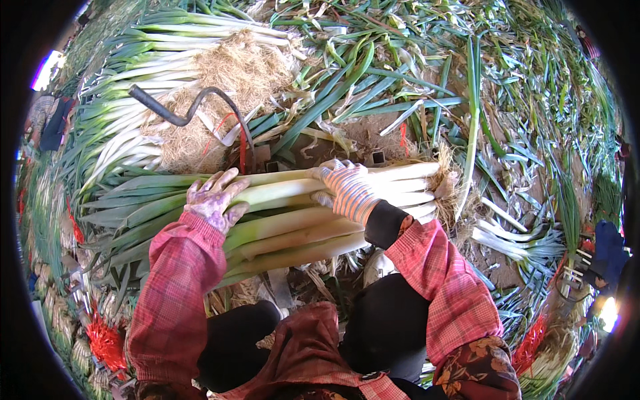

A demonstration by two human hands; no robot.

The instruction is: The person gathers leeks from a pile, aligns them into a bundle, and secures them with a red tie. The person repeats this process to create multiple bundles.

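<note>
A bundle of large green onions (295, 235) lies crosswise before me, green leaves to the left and roots (445, 185) to the right. My left hand (216, 197), in a pale stained glove, is laid over the stalks where green turns to white, its fingers curled toward the far edge. My right hand (350, 190), in a striped knit glove, clasps the white shafts nearer the roots. Beyond the bundle rises a bent dark metal rod (212, 92), with red ties (243, 150) hanging by it. The undersides of both hands are hidden.
A pile of rooted green onions (165, 75) lies at the far left. Loose leaves (350, 95) litter the ground ahead. Smaller onions (515, 240) lie to the right. Red tie bunches are at lower left (106, 342) and lower right (530, 345). Parts of other people show at the edges.
</note>
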